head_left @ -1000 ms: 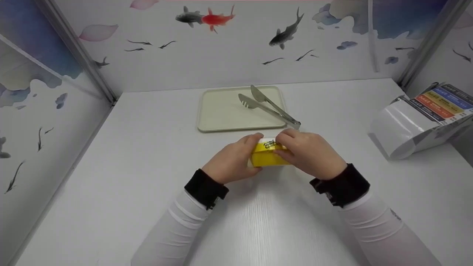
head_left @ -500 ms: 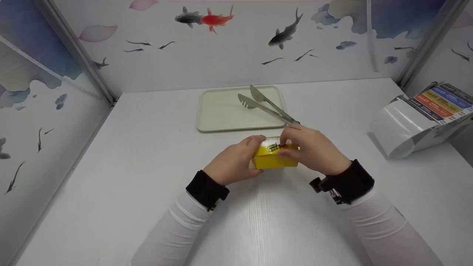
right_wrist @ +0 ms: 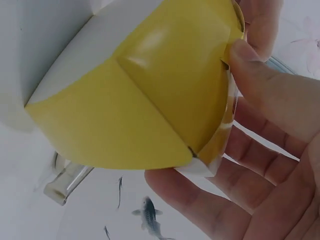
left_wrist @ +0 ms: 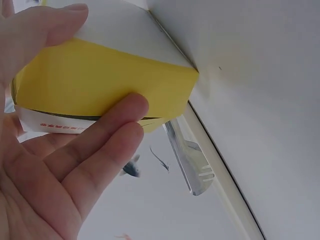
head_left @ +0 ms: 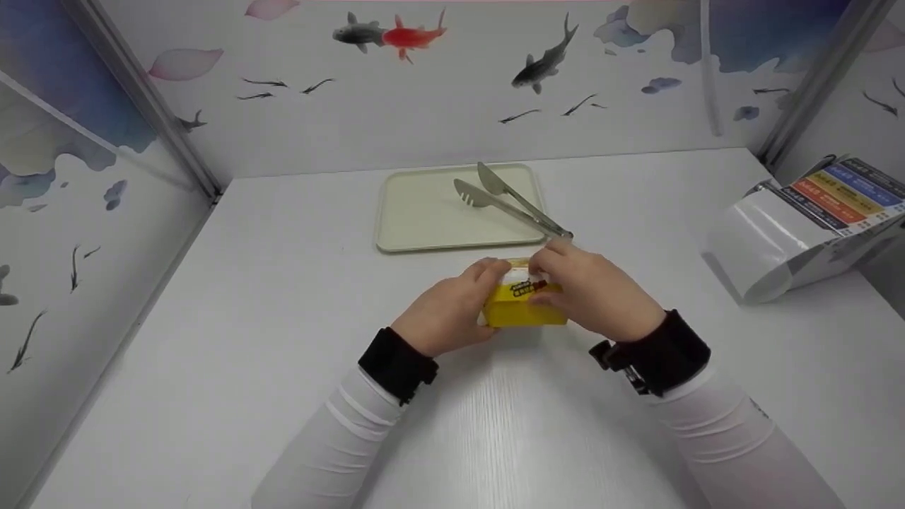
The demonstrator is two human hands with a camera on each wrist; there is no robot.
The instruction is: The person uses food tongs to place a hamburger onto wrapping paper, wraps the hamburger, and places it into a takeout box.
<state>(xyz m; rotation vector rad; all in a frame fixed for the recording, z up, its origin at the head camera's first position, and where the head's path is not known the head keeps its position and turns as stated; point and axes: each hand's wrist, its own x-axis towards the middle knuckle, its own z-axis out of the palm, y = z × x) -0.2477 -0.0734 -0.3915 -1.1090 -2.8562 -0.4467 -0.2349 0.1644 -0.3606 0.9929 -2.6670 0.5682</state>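
Note:
A small yellow-and-white carton (head_left: 527, 314) is between both hands in the middle of the head view. My left hand (head_left: 447, 311) grips its left end; the left wrist view shows the thumb on the white face and fingers (left_wrist: 107, 145) against the yellow side. At the carton's right end, my right hand (head_left: 601, 291) pinches the edge near the printed white face. In the right wrist view, its thumb (right_wrist: 255, 65) presses that edge beside a small gap, and a curved crease runs across the yellow cardboard (right_wrist: 110, 120). The carton's inside is not visible.
Beyond the hands lies a cream tray (head_left: 417, 223), with metal tongs (head_left: 505, 201) resting across its right part and handle end over its rim. A large white box with coloured label stripes (head_left: 771, 240) lies at the right table edge. Printed panels enclose the table.
The right hand shifts right and slightly up, then back left along the carton's edge. The carton tilts a little, showing more of its printed face. The left hand barely moves.

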